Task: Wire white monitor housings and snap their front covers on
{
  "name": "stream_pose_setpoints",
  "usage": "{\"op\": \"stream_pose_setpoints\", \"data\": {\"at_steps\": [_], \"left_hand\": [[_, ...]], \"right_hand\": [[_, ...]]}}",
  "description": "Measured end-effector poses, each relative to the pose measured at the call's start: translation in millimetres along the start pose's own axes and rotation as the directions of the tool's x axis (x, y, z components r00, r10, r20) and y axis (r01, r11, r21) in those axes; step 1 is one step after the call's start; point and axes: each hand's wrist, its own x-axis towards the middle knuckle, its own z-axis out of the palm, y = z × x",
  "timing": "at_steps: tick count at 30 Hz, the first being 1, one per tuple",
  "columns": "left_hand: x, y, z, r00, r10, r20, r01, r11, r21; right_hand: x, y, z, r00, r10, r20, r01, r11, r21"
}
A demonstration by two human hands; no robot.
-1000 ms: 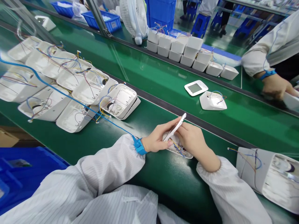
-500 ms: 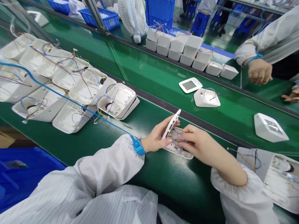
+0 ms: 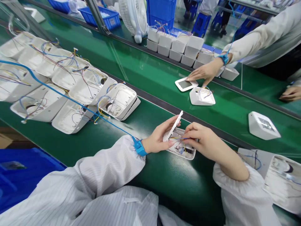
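On our far left, open white plastic housings [image 3: 87, 86] with loose coloured wires crowd together on the dark green table [image 3: 150, 185], above a large blue plastic bin [image 3: 28, 179] at the lower left. A long blue cord [image 3: 58, 91] runs across them to the blue wrist strap [image 3: 139, 147] on our left wrist. Farther back, a shallow blue plastic tray [image 3: 103, 18] and a white fan [image 3: 134, 18] stand beyond the green conveyor belt [image 3: 145, 70]. Our left hand [image 3: 158, 138] is closed on a thin white plastic panel [image 3: 174, 127], keeping it tilted up over the left end of a shallow open white case [image 3: 185, 152], which lies on the table in front of us. Thin coloured wires [image 3: 178, 138] stretch from beside the panel to our right hand [image 3: 202, 136], whose thumb and fingertips are pinched narrow on them above the case. Beyond, on the belt, a co-worker's hand [image 3: 207, 70] touches a white panel with a grey screen [image 3: 184, 84], just beside a small open white housing [image 3: 202, 96]. Farther right, a wedge-shaped white device [image 3: 263, 125] sits on the belt, and nearer us a large open white housing [image 3: 284, 179] rests at the right edge.
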Motion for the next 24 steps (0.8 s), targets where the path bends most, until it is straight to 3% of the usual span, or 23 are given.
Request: {"op": "stream_pose_setpoints", "data": {"at_steps": [4,10,13,17,20,24], "left_hand": [[-0.3,-0.1,-0.5,1.0,0.008,0.001,-0.008,0.999,0.043],[-1.0,-0.5,-1.3,1.0,0.0,-0.011,0.002,0.969,0.248],[0.7,2.0,-0.2,1.0,0.014,0.005,-0.015,0.942,0.335],[3.7,5.4,1.1,0.998,0.049,0.027,-0.056,0.904,0.424],[6.3,8.2,0.8,0.993,0.099,0.064,-0.118,0.85,0.513],[11.2,13.8,-1.7,0.964,0.07,0.258,-0.22,0.756,0.616]], "right_hand": [[4.2,5.6,1.0,1.0,-0.02,0.021,0.02,1.0,-0.001],[13.2,15.1,20.6,0.996,-0.082,-0.039,0.063,0.934,-0.352],[13.6,18.7,27.9,0.992,-0.065,-0.111,0.013,0.909,-0.416],[12.9,17.3,33.9,0.99,0.057,-0.127,-0.104,0.907,-0.409],[14.0,15.9,34.3,0.99,0.066,-0.125,-0.11,0.913,-0.392],[15.2,24.8,20.6,0.997,0.042,-0.058,-0.05,0.987,-0.152]]}}
